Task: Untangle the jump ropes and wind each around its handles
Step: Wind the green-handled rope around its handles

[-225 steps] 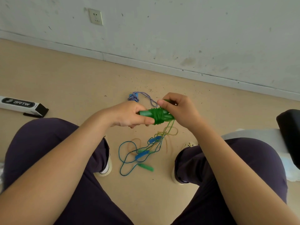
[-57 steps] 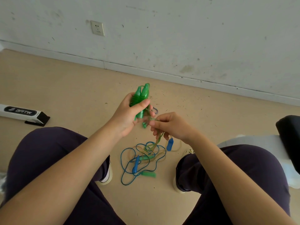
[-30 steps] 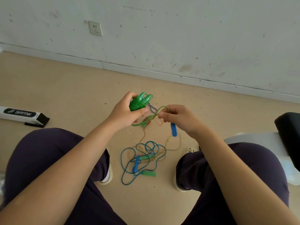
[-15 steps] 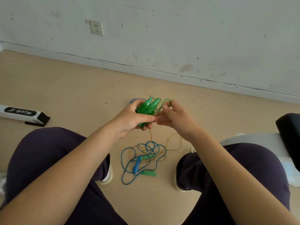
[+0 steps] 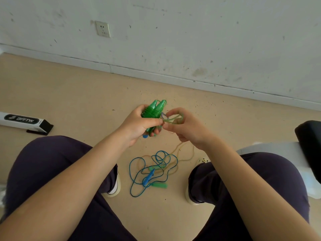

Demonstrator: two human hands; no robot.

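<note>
Green plastic handles [image 5: 155,110], two side by side with green rope wound round their middle, sit clenched in the left hand [image 5: 139,125], fingers curled round the bundle and thumb pressed across its near side; the pointed tips stick out toward the far wall. Just to the right, the right hand [image 5: 185,126] pinches a loose green loop [image 5: 174,118] of the same rope between thumb and fingers, the loop arching over its knuckles. A bit of blue-and-white braided cord [image 5: 163,115] shows between the two hands. Both are raised above the tan floor [image 5: 69,101], between the knees of a seated person in dark trousers. Near, on the floor below the hands, lies a tangle of thin blue rope [image 5: 137,173] and pale yellow rope [image 5: 186,154], with a blue handle [image 5: 147,178] and a green handle [image 5: 159,185] in it. Far left lies a white box [image 5: 22,120] with a black end.
</note>
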